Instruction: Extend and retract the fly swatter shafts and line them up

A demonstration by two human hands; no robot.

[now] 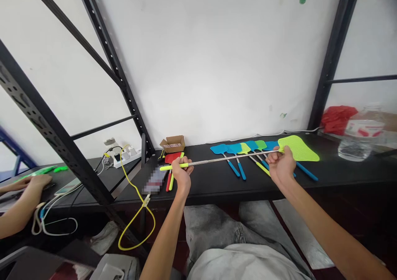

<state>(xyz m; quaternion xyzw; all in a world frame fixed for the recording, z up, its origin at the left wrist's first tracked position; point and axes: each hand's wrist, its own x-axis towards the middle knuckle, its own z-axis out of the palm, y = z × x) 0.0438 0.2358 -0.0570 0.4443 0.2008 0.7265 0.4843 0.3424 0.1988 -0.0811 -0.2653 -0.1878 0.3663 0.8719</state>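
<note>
A yellow-green fly swatter (299,148) with a long metal telescopic rod is held level across my front, above the black shelf. My left hand (182,173) is closed around the inner end of its yellow-green handle. My right hand (283,164) grips the neck, where rod and paddle meet. Beneath the rod lie several blue swatters (219,149), a yellow-green swatter (245,148) and a green swatter (261,144), side by side with handles toward me. By my left hand rest a red swatter (172,158) and a second yellow-green handle (171,184).
An open cardboard box (173,143) stands against the wall, near a blurred flat item (155,181) with a yellow cable (127,176). Black rack posts (119,77) rise left and right. A water bottle (361,133) is at right. Another person's hand (39,182) is at far left.
</note>
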